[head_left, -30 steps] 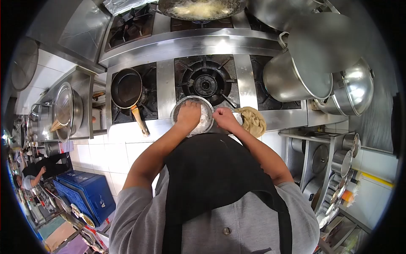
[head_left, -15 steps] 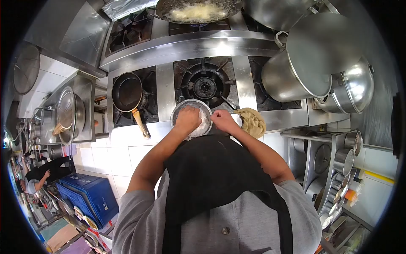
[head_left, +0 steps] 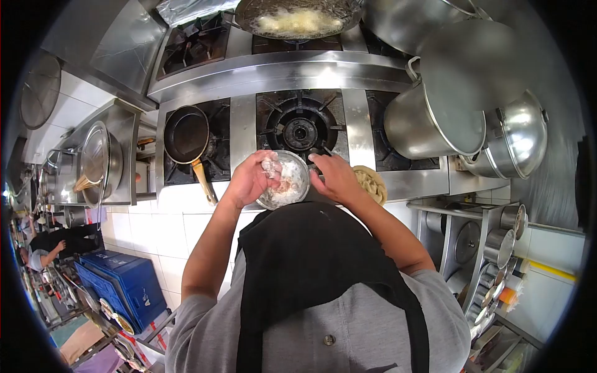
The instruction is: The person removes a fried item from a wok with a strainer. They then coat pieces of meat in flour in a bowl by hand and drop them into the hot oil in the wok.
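Note:
A round metal bowl of white flour sits at the stove's front edge. My left hand is over the bowl's left side, palm turned up and fingers curled around a flour-coated lump; what lies under the coating cannot be made out. At the bowl's right rim is my right hand, thumb and fingers apart, with nothing seen in it. Beside my right wrist lies a tan, folded mass, partly covered by the forearm.
A black frying pan rests on the left burner, its wooden handle toward me. Behind the bowl is a bare burner. Food bubbles in a wok at the back. A large pot stands right; a person is far left.
My left hand has come up out of the flour, moving left and turning palm up. My right hand has opened from a pinch. The view has shifted slightly.

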`<state>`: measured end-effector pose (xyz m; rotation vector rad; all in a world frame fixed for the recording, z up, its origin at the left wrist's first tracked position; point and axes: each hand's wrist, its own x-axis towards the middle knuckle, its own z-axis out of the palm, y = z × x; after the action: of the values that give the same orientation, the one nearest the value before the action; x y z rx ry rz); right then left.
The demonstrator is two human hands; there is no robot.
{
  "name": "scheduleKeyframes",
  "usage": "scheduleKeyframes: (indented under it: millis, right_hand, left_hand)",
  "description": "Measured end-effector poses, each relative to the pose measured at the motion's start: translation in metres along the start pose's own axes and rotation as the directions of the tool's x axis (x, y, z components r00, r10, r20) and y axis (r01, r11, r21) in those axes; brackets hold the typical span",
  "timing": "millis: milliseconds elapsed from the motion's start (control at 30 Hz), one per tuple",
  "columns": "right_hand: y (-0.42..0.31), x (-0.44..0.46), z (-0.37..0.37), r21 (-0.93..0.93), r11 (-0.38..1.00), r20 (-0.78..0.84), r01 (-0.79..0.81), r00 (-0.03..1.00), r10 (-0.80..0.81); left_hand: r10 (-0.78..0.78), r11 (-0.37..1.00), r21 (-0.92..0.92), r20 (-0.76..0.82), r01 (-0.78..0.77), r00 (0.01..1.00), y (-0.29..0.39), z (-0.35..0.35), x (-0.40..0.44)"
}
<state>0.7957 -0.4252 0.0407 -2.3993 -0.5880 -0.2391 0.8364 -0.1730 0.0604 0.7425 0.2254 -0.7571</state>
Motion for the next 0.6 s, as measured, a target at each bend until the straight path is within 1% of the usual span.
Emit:
scheduleKeyframes:
  millis: [33, 100, 133, 167, 200, 233, 267, 300, 367, 400, 433, 467, 500, 533, 567, 600]
  right_hand:
    - [0.000, 0.001, -0.004, -0.005, 1.000, 0.000, -0.003, 1.000, 0.003]
    - [0.000, 0.006, -0.012, -0.017, 1.000, 0.029, 0.020, 0.999, -0.019]
    - [-0.002, 0.006, -0.020, -0.025, 1.000, 0.026, 0.013, 1.000, -0.013]
    - [-0.006, 0.004, -0.032, -0.046, 0.956, 0.250, -0.290, 0.923, 0.292]
    - [-0.008, 0.002, -0.041, -0.129, 0.823, 0.441, -0.553, 0.712, 0.547]
    - [0.003, -0.006, -0.046, -0.271, 0.758, 0.536, -0.594, 0.561, 0.631]
    - [0.020, -0.019, -0.050, -0.413, 0.686, 0.597, -0.600, 0.390, 0.701]
    - [0.033, -0.035, -0.052, -0.375, 0.677, 0.576, -0.634, 0.412, 0.705]
    - [0.062, -0.069, -0.037, -0.330, 0.670, 0.546, -0.665, 0.445, 0.710]
    - [0.082, -0.083, -0.019, -0.318, 0.657, 0.531, -0.683, 0.446, 0.720]
    - [0.097, -0.089, -0.008, -0.306, 0.645, 0.518, -0.701, 0.446, 0.730]
    - [0.107, -0.084, -0.008, -0.255, 0.581, 0.647, -0.773, 0.310, 0.696]
    - [0.111, -0.080, -0.006, -0.249, 0.586, 0.641, -0.771, 0.323, 0.697]
    - [0.107, -0.074, -0.004, -0.267, 0.518, 0.615, -0.812, 0.271, 0.741]
    - [0.112, -0.077, 0.005, -0.315, 0.496, 0.587, -0.809, 0.244, 0.772]
    - [0.110, -0.074, 0.007, -0.362, 0.470, 0.557, -0.805, 0.217, 0.801]
  left_hand:
    - [-0.003, 1.000, -0.001, 0.005, 0.003, 1.000, -0.003, -0.005, 0.003]
    - [-0.003, 1.000, -0.017, -0.132, 0.001, 0.991, -0.007, -0.008, 0.010]
    - [-0.003, 0.999, 0.044, -0.146, 0.009, 0.989, -0.006, -0.003, 0.011]
    - [-0.009, 0.999, 0.045, -0.137, 0.015, 0.991, -0.007, -0.006, 0.014]
    - [0.010, 0.998, 0.064, -0.110, -0.003, 0.994, -0.008, -0.014, 0.019]
    - [0.033, 0.996, 0.084, -0.082, -0.026, 0.996, -0.003, -0.005, 0.018]
    - [0.061, 0.992, 0.121, -0.225, -0.034, 0.972, -0.002, 0.008, 0.018]
    - [0.068, 0.991, 0.129, -0.217, -0.041, 0.974, 0.001, 0.005, 0.022]
    - [-0.041, 0.971, 0.222, -0.201, 0.086, 0.979, 0.008, -0.005, 0.031]
    - [0.076, 0.934, 0.356, -0.298, 0.037, 0.951, 0.007, 0.011, 0.035]
    - [0.085, 0.931, 0.364, -0.291, 0.028, 0.953, 0.008, 0.017, 0.040]
    - [0.144, 0.902, 0.431, -0.332, 0.014, 0.932, 0.008, 0.021, 0.046]
    - [0.207, 0.868, 0.497, -0.366, 0.002, 0.907, 0.010, 0.023, 0.054]
    - [0.274, 0.781, 0.624, -0.396, 0.038, 0.877, 0.011, 0.019, 0.067]
    - [0.282, 0.774, 0.633, -0.388, 0.031, 0.877, 0.014, 0.018, 0.076]
    - [0.455, 0.548, 0.836, -0.264, -0.034, 0.851, 0.018, 0.021, 0.083]
